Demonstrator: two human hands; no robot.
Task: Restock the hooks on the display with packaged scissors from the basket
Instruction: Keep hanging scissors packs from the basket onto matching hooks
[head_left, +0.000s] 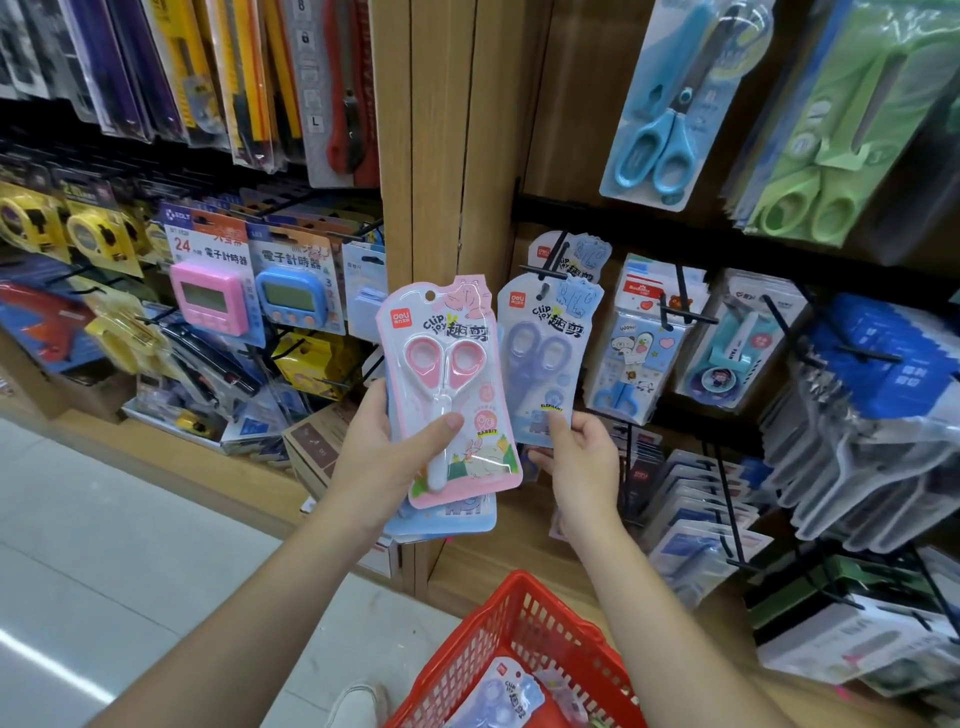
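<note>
My left hand (387, 457) grips a small stack of scissors packs, thumb across the front. The top one is a pink pack (449, 384) with pink-handled scissors; a blue pack (447, 519) shows beneath it. My right hand (582, 462) pinches the bottom edge of a blue scissors pack (545, 358) whose top hole sits at a black hook (545, 273) on the display. Another blue pack (569, 254) hangs behind it on that hook. The red basket (524, 639) below holds more blue packs (501, 696).
A wooden pillar (447, 156) divides the shelves. Timers (208, 296), tape measures and cutters hang to the left. To the right, hooks carry other scissors packs (644, 338) and blue boxed packs (878, 364). Large blue (670, 109) and green scissors (826, 156) hang above. Pale floor lies at lower left.
</note>
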